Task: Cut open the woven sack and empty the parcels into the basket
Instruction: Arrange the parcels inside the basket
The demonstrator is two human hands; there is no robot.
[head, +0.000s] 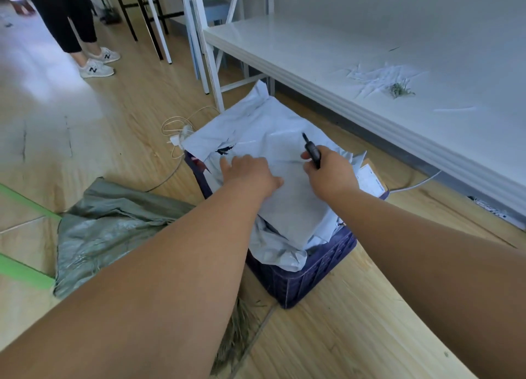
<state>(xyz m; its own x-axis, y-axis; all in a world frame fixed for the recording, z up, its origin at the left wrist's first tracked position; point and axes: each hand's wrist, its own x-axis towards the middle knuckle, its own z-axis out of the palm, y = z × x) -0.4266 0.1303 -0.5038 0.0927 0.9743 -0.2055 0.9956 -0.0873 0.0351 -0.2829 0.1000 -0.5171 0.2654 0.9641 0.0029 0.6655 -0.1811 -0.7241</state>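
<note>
Head view, left hand: your left hand [252, 173] lies flat, fingers straight, pressing on the top grey parcel [273, 151]; it holds nothing.
Head view, right hand: your right hand [330, 169] is curled round a black cutter [312, 151], whose tip points up and away from you, clear of the mailers.
Parcels: the parcels lie directly under both palms, heaped above the rim of the dark blue basket [307, 273], which sits beneath and slightly toward you from the grip.
Top parcel axis: its long side runs away from you and a little to the left, from your wrists toward the white table leg [210, 65].
Woven sack: the woven sack [108, 230] lies slack and flattened on the floor [85, 122], well to the left of your left hand and nearer your body; it looks emptied.
Nearer hand: your left hand is the closer one to the sack; your right is occupied by the cutter.
Judgement: the emptying seems all but done, and what remains is settling the heap, so press down and inward with the left palm and keep the blade turned off the bags.
Risk: the pile overhangs the far left rim and could slide off there.
</note>
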